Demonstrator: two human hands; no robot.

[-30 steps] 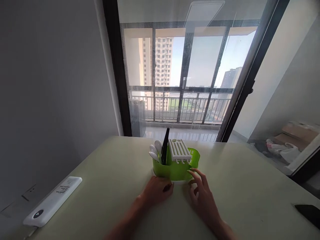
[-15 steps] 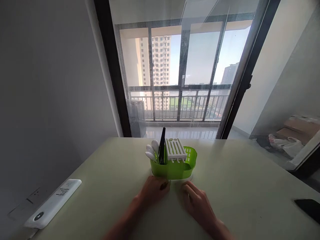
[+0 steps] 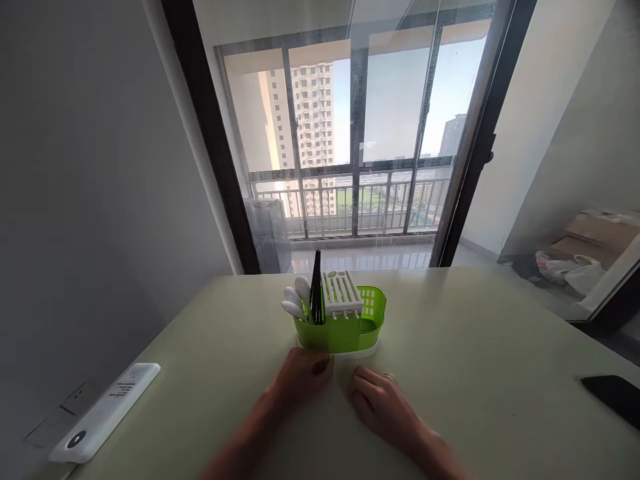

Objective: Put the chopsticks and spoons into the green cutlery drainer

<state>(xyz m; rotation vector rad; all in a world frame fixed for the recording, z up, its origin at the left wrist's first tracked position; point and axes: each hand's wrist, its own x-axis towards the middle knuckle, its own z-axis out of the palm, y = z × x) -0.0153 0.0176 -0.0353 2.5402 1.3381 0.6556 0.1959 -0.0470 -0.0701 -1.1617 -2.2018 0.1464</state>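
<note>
A green plastic cutlery holder (image 3: 344, 333) with a white base tray (image 3: 367, 353) stands on the table. White spoons (image 3: 295, 300) and black chopsticks (image 3: 316, 293) stand upright in its left part. A white slotted rack (image 3: 342, 293) sits across its middle. My left hand (image 3: 307, 373) rests curled into a loose fist at the front left of the base, close against it; whether they touch I cannot tell. My right hand (image 3: 377, 400) lies on the table just in front of the base, apart from it, fingers curled in. Nothing shows in either hand.
A white power strip (image 3: 107, 410) lies along the table's left edge by the wall. At the far right is a black flat object (image 3: 613, 397), partly cut off. Behind the table (image 3: 475, 333) stands a dark-framed glass door (image 3: 463, 180).
The view has shifted slightly, moving the holder left in the picture. My right hand has drawn a little back from the base. My left hand stays by the holder.
</note>
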